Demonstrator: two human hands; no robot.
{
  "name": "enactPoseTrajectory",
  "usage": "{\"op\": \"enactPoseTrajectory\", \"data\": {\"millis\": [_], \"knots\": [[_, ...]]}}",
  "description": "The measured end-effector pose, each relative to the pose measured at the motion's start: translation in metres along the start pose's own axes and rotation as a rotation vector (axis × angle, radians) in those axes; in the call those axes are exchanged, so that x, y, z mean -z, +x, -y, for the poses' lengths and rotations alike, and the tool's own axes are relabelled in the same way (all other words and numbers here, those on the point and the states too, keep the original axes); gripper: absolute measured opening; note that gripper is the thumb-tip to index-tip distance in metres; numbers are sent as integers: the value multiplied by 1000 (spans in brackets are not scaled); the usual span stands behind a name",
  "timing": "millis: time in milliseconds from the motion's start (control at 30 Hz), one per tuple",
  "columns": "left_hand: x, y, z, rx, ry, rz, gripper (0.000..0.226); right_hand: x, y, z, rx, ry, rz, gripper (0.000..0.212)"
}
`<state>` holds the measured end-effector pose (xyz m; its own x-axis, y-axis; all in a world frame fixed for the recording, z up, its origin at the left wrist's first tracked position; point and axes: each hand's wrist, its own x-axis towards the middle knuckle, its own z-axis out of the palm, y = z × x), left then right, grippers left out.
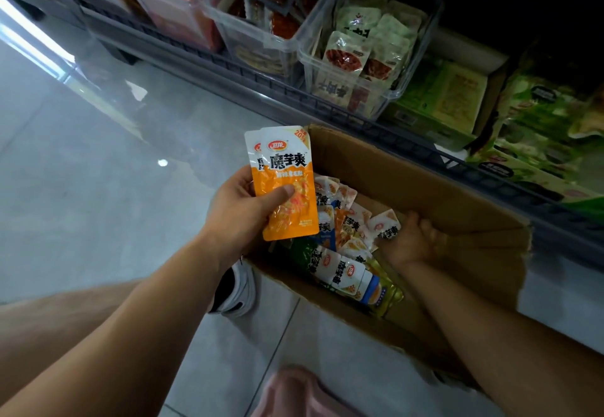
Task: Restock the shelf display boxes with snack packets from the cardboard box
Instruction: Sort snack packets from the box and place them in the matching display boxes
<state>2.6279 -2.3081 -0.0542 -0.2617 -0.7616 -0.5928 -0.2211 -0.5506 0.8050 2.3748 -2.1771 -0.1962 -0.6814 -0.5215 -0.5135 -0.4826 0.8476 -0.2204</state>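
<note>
The step in hand is gathering: the left hand pinches a small stack of orange packets, thumb across the front and fingers behind, and holds them upright just over the near left corner of the box. The right hand is down inside the box at the far edge of the pile, touching it, its fingers turned in under the loose packets; whether they have closed on one I cannot tell. The two hands are well apart. Nothing has gone to the shelf yet from this handful, so the next move calls for lifting a matching packet out of the jumble, squaring it with the stack, then carrying the lot up to the right bin. Which bin that is stays unclear: the clear bins show red and pale packs, the green cartons to the right sit in shadow, and no orange stock is visible among them. The stack looks like two packets, perhaps more behind. The pile mixes orange, blue and green packs, the lower ones buried. A shoe shows on the floor beside the box
</note>
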Motion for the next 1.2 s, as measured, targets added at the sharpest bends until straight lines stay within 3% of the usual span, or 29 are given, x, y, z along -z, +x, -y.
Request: {"op": "enactPoseTrajectory", "data": {"millis": [67, 200, 367, 533, 800, 900, 1067, 1200], "knots": [[0, 0, 1, -1, 4, 0, 47, -4, -4, 9, 151, -29, -44, 63], [1, 1, 2, -2, -4, -2, 46, -15, 1, 40, 362, 211, 145, 53], [1, 2, 3, 1, -29, 10, 45, -29, 18, 65, 163, 316, 45, 53], [2, 1, 4, -10, -38, 13, 42, -30, 32, 71, -4, 585, 237, 32], [3, 3, 6, -10, -37, 22, 47, -16, 27, 61, 81, 602, 347, 12], [3, 1, 6, -11, -37, 29, 48, -3, 18, 50, 129, 623, 262, 4], [3, -1, 5, -28, -26, 30, 46, 22, 9, 32, 137, 617, 131, 11], [2, -4, 4, -29, -29, 26, 41, 30, -1, 19, 56, 614, 115, 7]]}}
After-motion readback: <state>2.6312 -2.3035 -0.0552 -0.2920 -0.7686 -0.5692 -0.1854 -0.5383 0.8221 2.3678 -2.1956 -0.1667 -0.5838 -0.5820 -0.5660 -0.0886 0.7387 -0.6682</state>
